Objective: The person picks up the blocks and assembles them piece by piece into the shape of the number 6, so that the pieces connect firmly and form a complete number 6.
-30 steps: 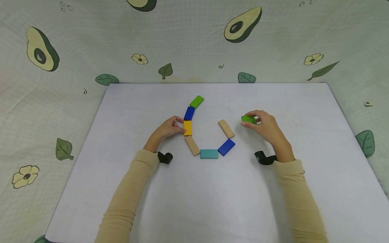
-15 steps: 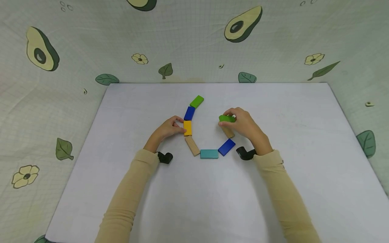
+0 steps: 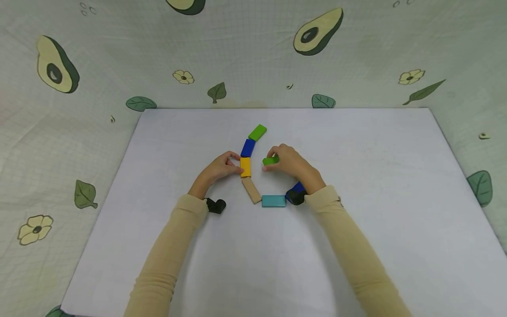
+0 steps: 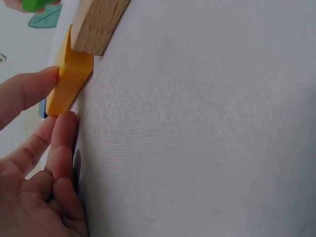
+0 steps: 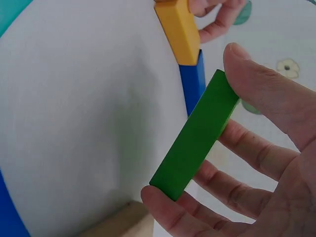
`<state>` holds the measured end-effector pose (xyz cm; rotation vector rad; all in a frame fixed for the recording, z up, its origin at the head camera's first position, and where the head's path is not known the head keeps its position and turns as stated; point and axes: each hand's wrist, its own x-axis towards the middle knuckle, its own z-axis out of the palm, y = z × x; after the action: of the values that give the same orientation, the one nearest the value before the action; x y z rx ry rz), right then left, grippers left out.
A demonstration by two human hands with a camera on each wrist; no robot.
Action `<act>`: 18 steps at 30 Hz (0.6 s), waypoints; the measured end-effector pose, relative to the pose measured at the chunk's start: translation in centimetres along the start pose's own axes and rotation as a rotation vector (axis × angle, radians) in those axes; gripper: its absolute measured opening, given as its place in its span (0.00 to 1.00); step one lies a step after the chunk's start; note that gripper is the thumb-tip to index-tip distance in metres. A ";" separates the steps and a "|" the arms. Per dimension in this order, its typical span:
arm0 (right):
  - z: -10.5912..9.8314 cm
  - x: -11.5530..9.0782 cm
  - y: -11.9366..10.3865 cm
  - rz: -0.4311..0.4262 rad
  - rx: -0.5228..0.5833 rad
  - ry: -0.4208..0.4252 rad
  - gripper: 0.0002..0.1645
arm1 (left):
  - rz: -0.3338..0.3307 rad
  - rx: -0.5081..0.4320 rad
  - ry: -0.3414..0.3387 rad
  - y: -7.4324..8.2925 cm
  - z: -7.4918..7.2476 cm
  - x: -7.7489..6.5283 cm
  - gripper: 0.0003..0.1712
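My right hand holds a green wooden block by its ends, between thumb and fingers, raised over the table inside a curve of blocks. On the curve's left side, my left hand has thumb and fingertips on a yellow block. Above the yellow one lie a blue block and another green block. Below it come a plain wooden block, a teal block and a second blue block, partly covered by the right wrist camera. A second plain block is hidden in the head view.
The blocks lie on a white table. A cloth printed with avocados and leaves hangs behind it and down the sides. Black wrist cameras, such as the left one, jut out near the blocks.
My right hand has carried the green block leftward from the right of the curve, over the second plain block, into the curve. The left hand has stayed at the yellow block.
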<state>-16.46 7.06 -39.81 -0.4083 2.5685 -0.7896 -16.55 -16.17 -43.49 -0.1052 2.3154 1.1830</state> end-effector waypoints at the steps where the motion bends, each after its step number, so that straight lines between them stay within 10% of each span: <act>1: 0.2 0.3 -0.1 0.003 -0.013 -0.007 0.30 | 0.000 0.000 0.000 0.0 0.0 0.0 0.28; 18: 1.7 2.8 -0.8 0.072 -0.075 0.011 0.30 | -0.005 -0.010 -0.006 0.0 0.0 0.0 0.27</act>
<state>-17.96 4.53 -41.44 -0.3332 2.6139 -0.6735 -16.53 -16.20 -43.47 -0.1107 2.3034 1.1906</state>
